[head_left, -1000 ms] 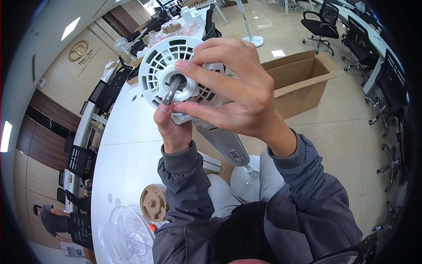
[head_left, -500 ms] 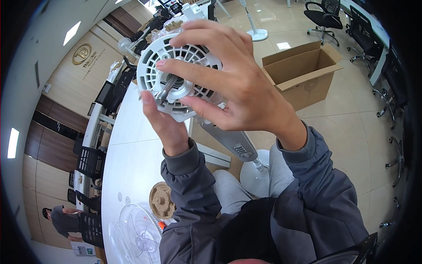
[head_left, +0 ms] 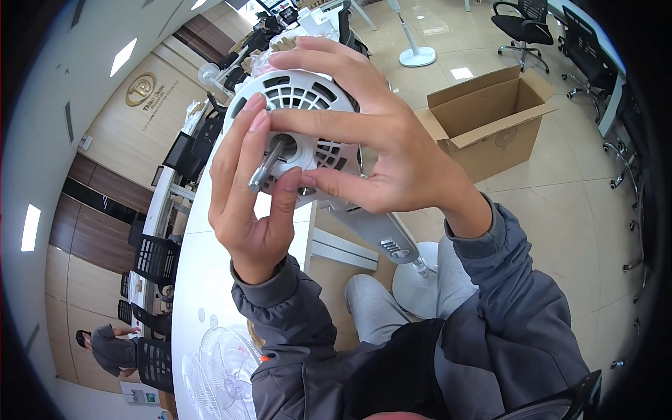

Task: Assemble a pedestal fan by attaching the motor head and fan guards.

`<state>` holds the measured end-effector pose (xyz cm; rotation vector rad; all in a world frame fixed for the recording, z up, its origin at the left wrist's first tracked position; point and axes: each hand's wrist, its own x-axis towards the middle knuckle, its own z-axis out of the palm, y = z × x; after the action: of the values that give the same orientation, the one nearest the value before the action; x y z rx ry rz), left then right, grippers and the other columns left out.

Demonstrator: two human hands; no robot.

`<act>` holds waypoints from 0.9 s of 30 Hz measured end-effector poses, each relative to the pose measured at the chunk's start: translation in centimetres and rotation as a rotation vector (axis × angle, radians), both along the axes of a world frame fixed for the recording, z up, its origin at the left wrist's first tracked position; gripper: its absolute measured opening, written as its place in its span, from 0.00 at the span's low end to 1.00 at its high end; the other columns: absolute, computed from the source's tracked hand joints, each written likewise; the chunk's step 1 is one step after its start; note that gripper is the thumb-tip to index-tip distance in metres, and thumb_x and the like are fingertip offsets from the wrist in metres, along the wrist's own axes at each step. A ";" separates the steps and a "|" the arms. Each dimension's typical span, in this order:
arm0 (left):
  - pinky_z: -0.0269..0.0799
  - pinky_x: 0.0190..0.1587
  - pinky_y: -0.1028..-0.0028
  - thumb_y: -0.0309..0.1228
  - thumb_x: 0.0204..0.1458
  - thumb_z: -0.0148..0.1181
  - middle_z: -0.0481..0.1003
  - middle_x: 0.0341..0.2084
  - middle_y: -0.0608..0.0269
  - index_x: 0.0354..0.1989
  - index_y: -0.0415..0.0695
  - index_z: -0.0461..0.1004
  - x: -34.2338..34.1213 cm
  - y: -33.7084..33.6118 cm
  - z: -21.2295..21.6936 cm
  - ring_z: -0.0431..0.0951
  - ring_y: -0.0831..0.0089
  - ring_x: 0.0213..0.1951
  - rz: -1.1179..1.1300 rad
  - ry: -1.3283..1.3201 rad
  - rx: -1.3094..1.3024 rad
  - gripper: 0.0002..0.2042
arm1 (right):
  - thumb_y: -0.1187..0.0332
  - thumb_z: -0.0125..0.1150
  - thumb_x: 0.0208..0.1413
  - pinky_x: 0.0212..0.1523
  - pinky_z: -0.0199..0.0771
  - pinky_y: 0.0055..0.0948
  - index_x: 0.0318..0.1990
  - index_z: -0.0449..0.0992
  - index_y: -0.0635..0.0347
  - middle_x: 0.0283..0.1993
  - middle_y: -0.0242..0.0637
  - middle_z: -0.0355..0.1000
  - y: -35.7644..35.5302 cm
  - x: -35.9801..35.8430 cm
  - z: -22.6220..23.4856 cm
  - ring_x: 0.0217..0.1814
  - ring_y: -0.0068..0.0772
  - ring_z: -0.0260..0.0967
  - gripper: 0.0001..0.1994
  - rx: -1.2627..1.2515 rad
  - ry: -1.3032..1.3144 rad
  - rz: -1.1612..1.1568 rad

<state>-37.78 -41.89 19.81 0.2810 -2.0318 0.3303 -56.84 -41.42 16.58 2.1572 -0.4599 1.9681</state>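
Observation:
In front of me stands the white slotted motor housing (head_left: 302, 85) of a pedestal fan, its metal shaft (head_left: 266, 168) pointing towards me from a round white hub (head_left: 302, 152). My left hand (head_left: 241, 210) is curled round the hub's left side, fingers above the shaft and thumb below. From the right, my right hand (head_left: 399, 150) reaches over the housing, its index fingertip meeting the left fingers and its thumb near the left thumb. Both hands grip around the hub; whether a separate collar is between the fingertips is hidden. Below is the grey control panel (head_left: 381, 234) on the fan's pole.
A white table (head_left: 199, 269) runs along my left, with clear fan blades and a wire grille (head_left: 220, 371) on it. An open cardboard box (head_left: 500, 143) stands on the floor at right. The round fan base (head_left: 414, 290) is between my legs. A person (head_left: 112, 350) is at far left.
My left hand has moved from the housing's lower edge up to the hub, fingers now beside the shaft. My right fingers have shifted slightly there. The view has tilted a little.

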 end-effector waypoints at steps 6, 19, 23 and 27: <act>0.73 0.58 0.62 0.29 0.49 0.72 0.76 0.53 0.43 0.53 0.32 0.77 0.6 0.1 0.7 0.77 0.54 0.56 -0.028 0.029 0.057 0.23 | 0.67 0.74 0.41 0.71 0.55 0.52 0.54 0.82 0.46 0.67 0.43 0.65 -0.7 -0.4 0.0 0.73 0.55 0.55 0.26 0.015 -0.024 0.033; 0.73 0.37 0.70 0.34 0.30 0.84 0.79 0.30 0.64 0.43 0.38 0.84 -0.2 0.7 1.2 0.76 0.67 0.34 0.309 0.050 -0.379 0.27 | 0.44 0.47 0.60 0.75 0.44 0.42 0.74 0.50 0.69 0.74 0.49 0.56 -4.2 0.2 -4.1 0.77 0.43 0.50 0.43 0.477 -0.440 0.756; 0.68 0.30 0.75 0.35 0.31 0.84 0.75 0.23 0.68 0.38 0.39 0.85 -1.2 1.4 0.5 0.72 0.72 0.28 0.395 0.197 -0.242 0.23 | 0.43 0.41 0.63 0.76 0.43 0.39 0.75 0.45 0.67 0.76 0.49 0.52 -6.8 2.2 -5.4 0.79 0.41 0.47 0.42 0.599 -0.505 0.909; 0.64 0.27 0.76 0.35 0.30 0.85 0.74 0.23 0.68 0.36 0.39 0.85 -1.5 1.1 1.0 0.70 0.74 0.26 0.439 0.102 -0.296 0.23 | 0.48 0.40 0.66 0.75 0.47 0.37 0.75 0.46 0.65 0.78 0.47 0.48 -7.3 3.1 -5.6 0.78 0.38 0.48 0.38 0.672 -0.592 1.203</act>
<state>-39.25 -40.78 20.85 0.5460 -1.7786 0.8618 -53.76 -48.69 10.95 2.4324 0.2950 3.5655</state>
